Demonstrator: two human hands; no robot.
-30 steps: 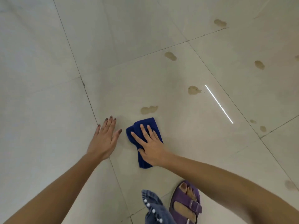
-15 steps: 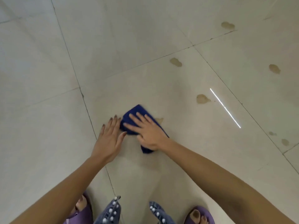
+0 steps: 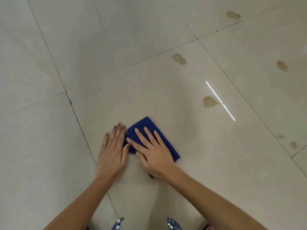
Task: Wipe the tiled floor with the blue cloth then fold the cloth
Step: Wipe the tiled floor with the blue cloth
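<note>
A folded blue cloth (image 3: 167,144) lies flat on the beige tiled floor (image 3: 149,90), near the middle of the view. My right hand (image 3: 152,154) presses down on it with the palm flat and the fingers spread, covering much of the cloth. My left hand (image 3: 113,151) rests flat on the bare tile just left of the cloth, fingers together. Its thumb touches the cloth's left edge.
Brown wet stains dot the floor: one (image 3: 210,102) ahead right by a bright light streak (image 3: 220,100), another (image 3: 179,58) farther off, and more at the far right (image 3: 282,65) and top (image 3: 233,15). Denim cuffs (image 3: 118,224) show at the bottom edge.
My right hand slid the cloth forward over the brown stain just ahead of it, which no longer shows. My left hand stayed flat on the tile beside the cloth.
</note>
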